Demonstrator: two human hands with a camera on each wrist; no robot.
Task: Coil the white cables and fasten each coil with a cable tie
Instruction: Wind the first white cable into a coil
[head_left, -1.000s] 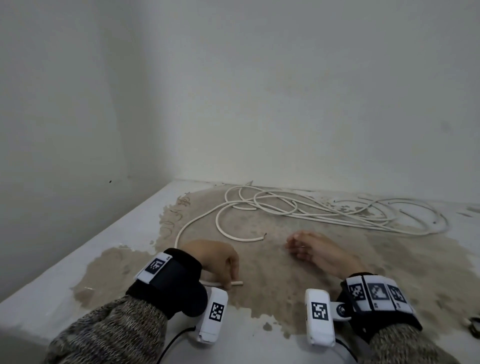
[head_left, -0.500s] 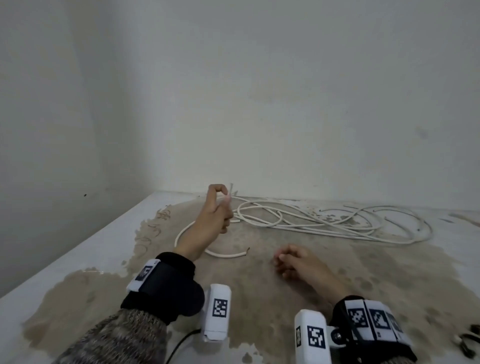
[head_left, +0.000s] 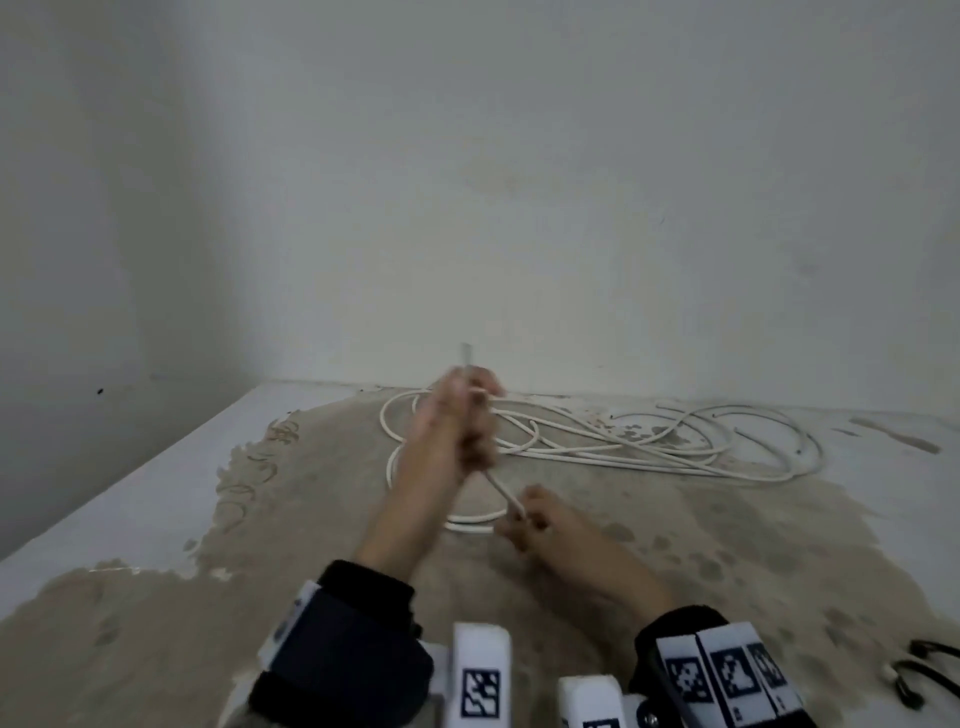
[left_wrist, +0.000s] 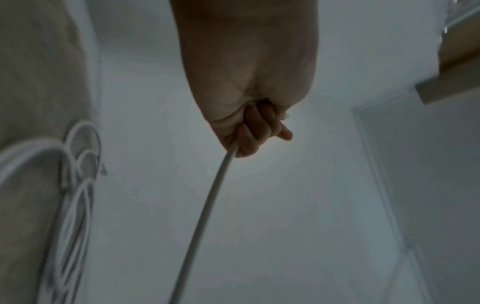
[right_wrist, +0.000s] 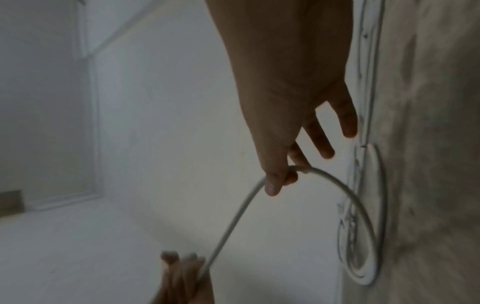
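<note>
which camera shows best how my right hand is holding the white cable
The right wrist view: the right hand pinches the white cable between thumb and forefinger, other fingers spread. The head view shows that hand blurred. The left wrist view shows only the left hand gripping the cable.

Light is dim, flat and greyish in all views, with only faint shadows and no glare. The head view is motion-blurred, worst at 12 o'clock around the raised left hand (head_left: 457, 426). Both wrist views are darker and soft, with straight lines bending toward the edges.
</note>
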